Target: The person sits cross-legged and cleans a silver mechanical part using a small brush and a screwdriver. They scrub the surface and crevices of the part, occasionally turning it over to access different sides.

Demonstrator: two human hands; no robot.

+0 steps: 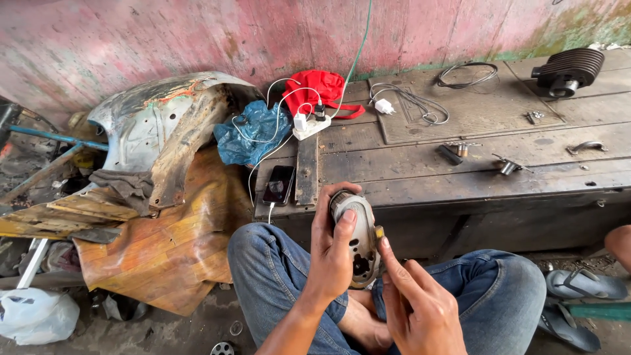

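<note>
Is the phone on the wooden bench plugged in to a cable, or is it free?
Plugged in. A white cable enters the lower end of the phone, which lies flat on the wooden bench.

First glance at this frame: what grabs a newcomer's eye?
Front and centre, the left hand grips a grey metal engine part over the lap, with the right hand touching its edge. Behind, on the dark wooden platform, sits a red bag, and a rusted, dented body panel leans against the pink wall on the left.
</note>
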